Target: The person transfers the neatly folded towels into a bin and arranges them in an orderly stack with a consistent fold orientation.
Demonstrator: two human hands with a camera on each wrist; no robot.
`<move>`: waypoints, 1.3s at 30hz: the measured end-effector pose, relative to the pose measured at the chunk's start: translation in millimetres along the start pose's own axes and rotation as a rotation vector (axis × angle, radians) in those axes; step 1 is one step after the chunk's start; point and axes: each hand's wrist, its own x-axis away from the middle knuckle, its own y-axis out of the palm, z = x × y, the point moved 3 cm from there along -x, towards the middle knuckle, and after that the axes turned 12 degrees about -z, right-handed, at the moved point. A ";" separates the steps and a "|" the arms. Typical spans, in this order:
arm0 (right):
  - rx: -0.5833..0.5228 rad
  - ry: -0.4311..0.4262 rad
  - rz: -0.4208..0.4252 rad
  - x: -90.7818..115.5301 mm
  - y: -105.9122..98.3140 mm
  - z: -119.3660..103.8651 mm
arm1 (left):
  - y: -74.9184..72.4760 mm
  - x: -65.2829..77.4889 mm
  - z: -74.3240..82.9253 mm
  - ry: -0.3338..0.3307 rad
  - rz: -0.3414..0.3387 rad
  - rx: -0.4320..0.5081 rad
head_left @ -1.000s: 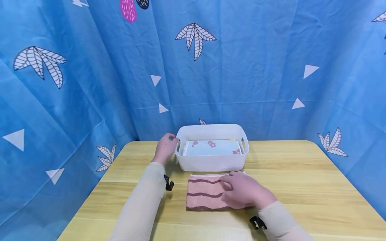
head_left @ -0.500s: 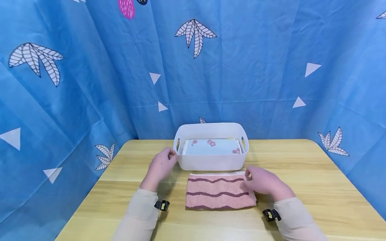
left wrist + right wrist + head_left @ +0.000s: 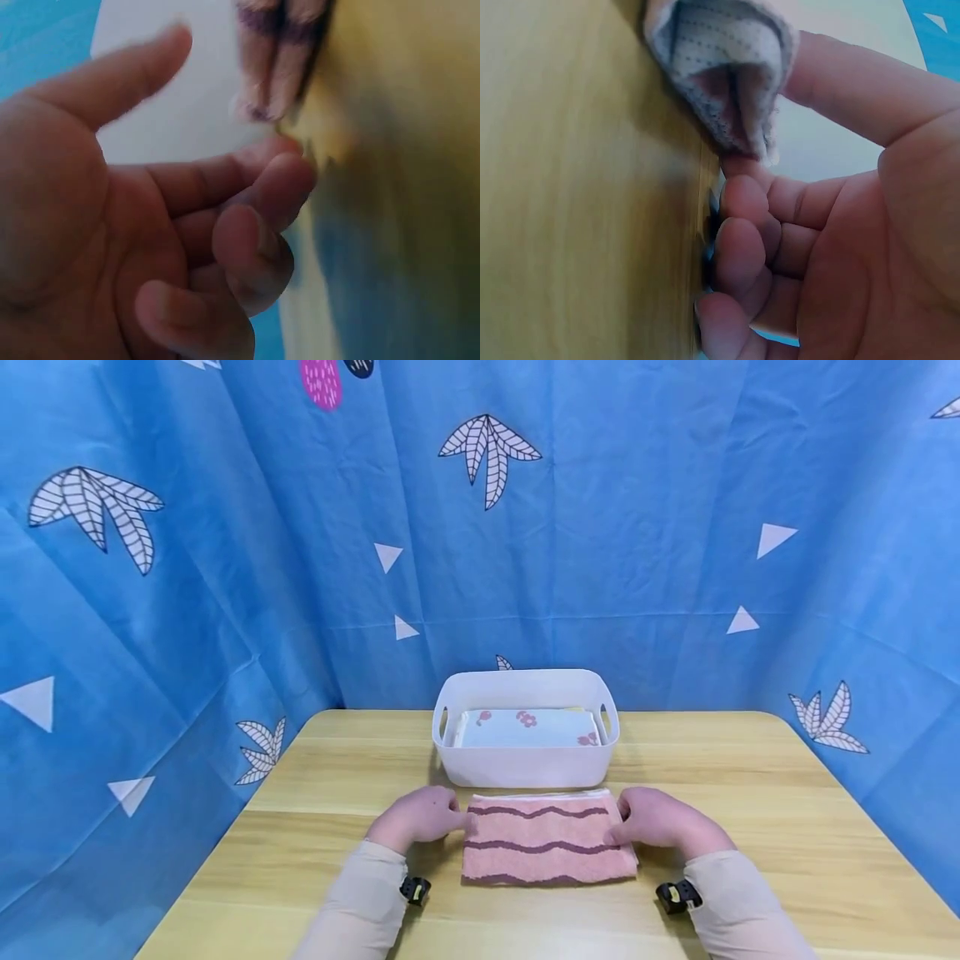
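Observation:
A folded pink towel (image 3: 543, 839) with dark wavy stripes lies on the table in front of a white basket (image 3: 525, 767). At its left edge is my left hand (image 3: 426, 816); in the left wrist view its thumb stands apart from the folded layers and its fingers are loosely bent, with no grip on the cloth. My right hand (image 3: 660, 820) pinches the right edge of the towel. In the right wrist view the thumb lies along one face of the towel's folded end (image 3: 724, 67), and the index fingertip is at its lower corner.
Inside the basket lies a folded pale cloth (image 3: 502, 735) with pink flower prints. The wooden table (image 3: 750, 793) extends to both sides. A blue patterned curtain (image 3: 615, 543) hangs behind the table and along its sides.
My left hand has come down from the basket's left handle to the towel's left edge. The right hand has shifted from the towel's top to its right edge.

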 end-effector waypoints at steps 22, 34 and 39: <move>0.003 -0.092 -0.090 -2.2 3.2 -0.6 | 16.3 -4.5 9.1 0.064 -0.105 -0.016; 0.033 -0.188 -0.130 -0.2 -2.5 -0.2 | 9.4 -0.5 10.2 0.101 -0.109 -0.048; 0.038 -0.246 -0.118 4.4 -9.4 -4.9 | -4.5 6.2 11.3 0.157 -0.084 -0.069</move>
